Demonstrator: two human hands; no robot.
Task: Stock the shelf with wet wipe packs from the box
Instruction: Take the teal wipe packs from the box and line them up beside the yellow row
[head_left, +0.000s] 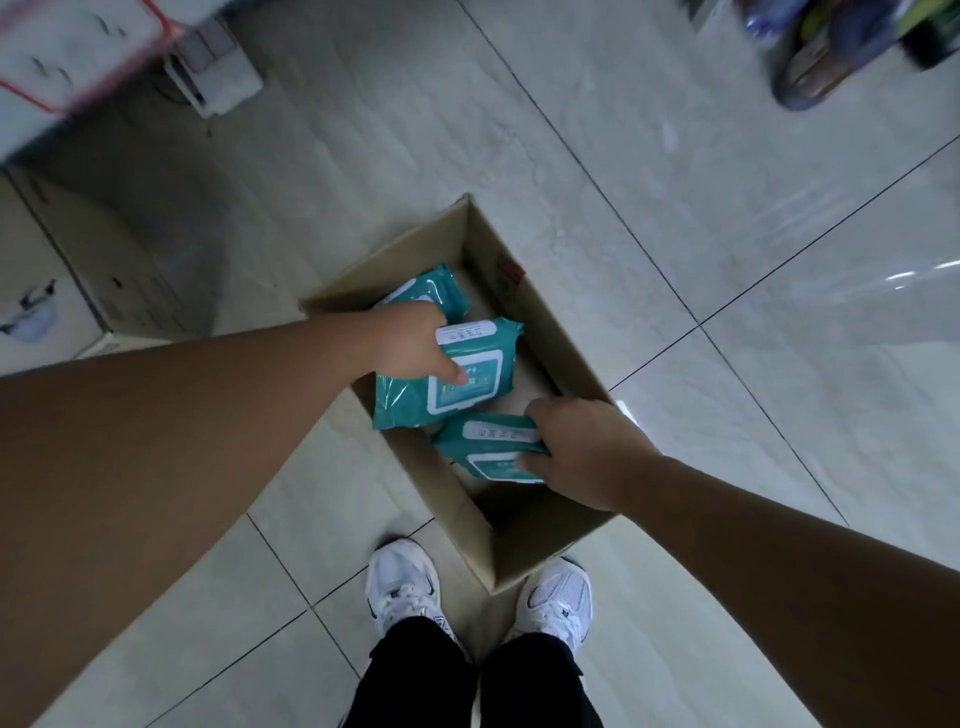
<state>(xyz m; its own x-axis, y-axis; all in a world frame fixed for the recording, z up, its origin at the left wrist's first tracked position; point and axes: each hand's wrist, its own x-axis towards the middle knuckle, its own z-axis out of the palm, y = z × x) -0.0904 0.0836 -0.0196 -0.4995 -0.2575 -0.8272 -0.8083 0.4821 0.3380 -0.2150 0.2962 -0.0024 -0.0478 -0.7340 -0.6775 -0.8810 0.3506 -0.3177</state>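
Head view: the open cardboard box (519, 296) sits on the tiled floor (675, 182) at centre. The left hand (410, 338) curls round the middle wet wipe pack (467, 379), thumb on its label. The right hand (582, 452) grips the near pack (488, 441) at 5 o'clock of it. A far pack (436, 291) lies partly behind the left hand. White sneakers (402, 587) stand at 6 o'clock, a carton (130, 270) at 9, and blurred goods (831, 47) at 1.
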